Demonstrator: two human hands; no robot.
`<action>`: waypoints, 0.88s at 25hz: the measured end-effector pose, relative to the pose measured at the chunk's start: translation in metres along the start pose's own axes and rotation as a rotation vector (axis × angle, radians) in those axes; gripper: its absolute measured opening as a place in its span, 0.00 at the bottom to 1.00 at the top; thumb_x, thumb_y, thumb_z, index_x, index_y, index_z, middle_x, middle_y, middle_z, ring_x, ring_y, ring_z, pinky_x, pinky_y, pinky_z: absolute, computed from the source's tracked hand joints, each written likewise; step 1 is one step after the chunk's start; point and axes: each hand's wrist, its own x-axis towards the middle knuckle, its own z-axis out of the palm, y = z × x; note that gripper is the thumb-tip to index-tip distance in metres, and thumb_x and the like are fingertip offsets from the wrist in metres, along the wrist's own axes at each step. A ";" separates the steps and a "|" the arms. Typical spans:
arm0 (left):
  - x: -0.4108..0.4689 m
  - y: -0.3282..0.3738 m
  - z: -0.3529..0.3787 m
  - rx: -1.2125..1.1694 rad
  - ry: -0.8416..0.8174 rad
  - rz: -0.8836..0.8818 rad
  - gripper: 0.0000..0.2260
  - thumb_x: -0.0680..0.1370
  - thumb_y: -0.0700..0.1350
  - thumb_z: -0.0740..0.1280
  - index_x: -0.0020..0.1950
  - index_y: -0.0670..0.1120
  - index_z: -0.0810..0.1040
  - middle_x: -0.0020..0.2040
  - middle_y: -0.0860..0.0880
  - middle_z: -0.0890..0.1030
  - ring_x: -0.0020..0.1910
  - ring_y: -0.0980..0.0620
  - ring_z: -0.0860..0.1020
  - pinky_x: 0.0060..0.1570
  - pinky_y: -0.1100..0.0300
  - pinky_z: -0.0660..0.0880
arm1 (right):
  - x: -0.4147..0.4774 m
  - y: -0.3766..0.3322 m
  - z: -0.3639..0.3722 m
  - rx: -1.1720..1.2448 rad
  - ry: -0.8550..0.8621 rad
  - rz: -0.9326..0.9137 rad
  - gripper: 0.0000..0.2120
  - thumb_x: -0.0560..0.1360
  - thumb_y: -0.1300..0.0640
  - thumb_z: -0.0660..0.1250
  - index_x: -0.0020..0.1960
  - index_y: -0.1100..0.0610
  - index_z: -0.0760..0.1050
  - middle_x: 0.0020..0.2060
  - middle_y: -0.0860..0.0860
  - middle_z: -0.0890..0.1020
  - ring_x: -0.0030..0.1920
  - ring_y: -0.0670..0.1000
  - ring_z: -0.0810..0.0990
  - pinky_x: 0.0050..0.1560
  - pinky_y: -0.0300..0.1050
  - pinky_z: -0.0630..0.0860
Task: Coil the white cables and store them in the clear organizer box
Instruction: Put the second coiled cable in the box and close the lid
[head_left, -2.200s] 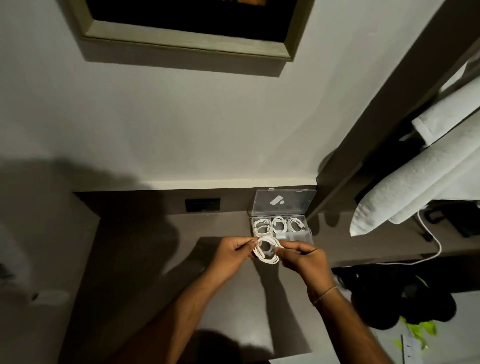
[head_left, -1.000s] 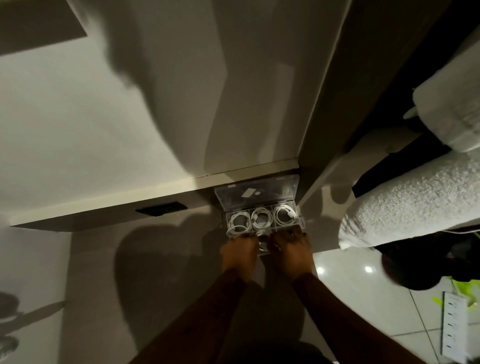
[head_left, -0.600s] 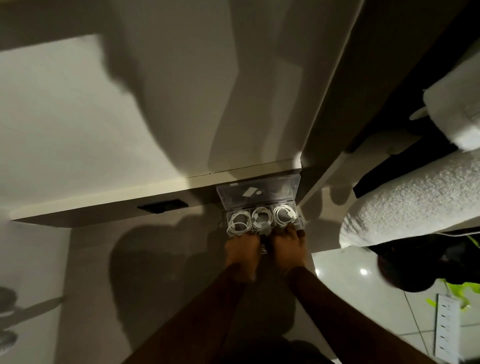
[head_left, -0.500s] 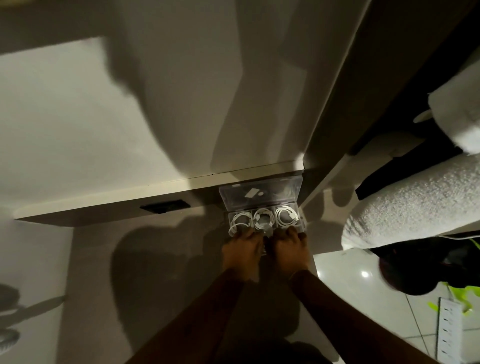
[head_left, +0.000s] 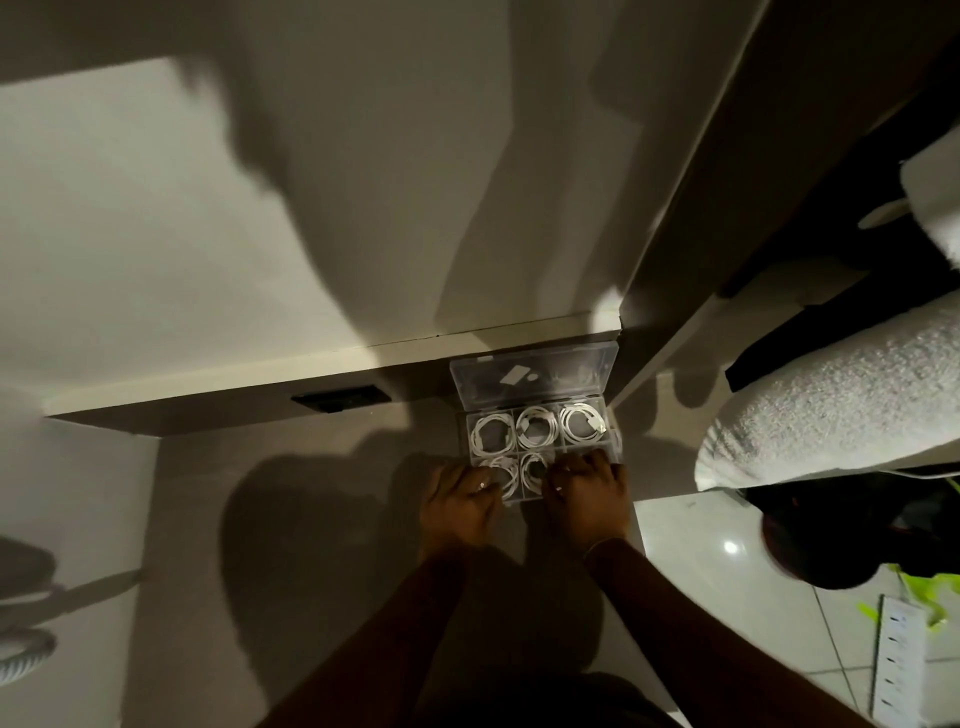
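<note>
The clear organizer box (head_left: 616, 435) sits on the brown desk against the wall, its lid (head_left: 535, 375) standing open. Three coiled white cables fill the back row: left (head_left: 491, 431), middle (head_left: 537, 426), right (head_left: 582, 423). Two more coils lie in the front row, left (head_left: 508, 475) and middle (head_left: 532, 466). My left hand (head_left: 457, 501) has bent fingertips touching the front-left coil; its grip is unclear. My right hand (head_left: 587, 493) lies with fingers spread over the front-right compartment, hiding its inside.
The box stands near the desk's right edge; tiled floor (head_left: 696, 571) lies beyond. Rolled white towels (head_left: 831, 400) rest on a shelf to the right. A black wall socket (head_left: 340, 399) is left of the box. A white power strip (head_left: 901, 660) lies on the floor.
Both hands brought a coiled cable down into the box's front row. Since half a second ago they have drawn back slightly, uncovering the two front coils. The camera has tilted down.
</note>
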 end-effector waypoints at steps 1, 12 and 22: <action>-0.001 0.000 0.001 0.017 -0.004 0.013 0.05 0.72 0.50 0.76 0.47 0.53 0.89 0.52 0.53 0.89 0.52 0.44 0.86 0.60 0.44 0.81 | 0.000 -0.001 0.001 0.012 0.011 0.007 0.11 0.74 0.47 0.76 0.55 0.48 0.88 0.61 0.52 0.87 0.66 0.64 0.80 0.66 0.65 0.75; 0.027 0.006 -0.002 0.025 -0.301 -0.208 0.09 0.79 0.55 0.64 0.56 0.59 0.82 0.50 0.55 0.88 0.55 0.51 0.82 0.69 0.48 0.61 | 0.005 0.007 0.000 0.126 -0.051 0.036 0.14 0.80 0.42 0.68 0.63 0.43 0.84 0.69 0.55 0.75 0.73 0.64 0.69 0.71 0.61 0.68; 0.035 0.005 -0.013 0.158 -0.343 0.019 0.18 0.79 0.52 0.69 0.69 0.60 0.77 0.72 0.52 0.77 0.71 0.42 0.74 0.74 0.41 0.62 | 0.021 0.016 -0.019 0.108 -0.176 0.017 0.12 0.78 0.40 0.68 0.59 0.39 0.85 0.65 0.50 0.77 0.71 0.59 0.71 0.68 0.63 0.66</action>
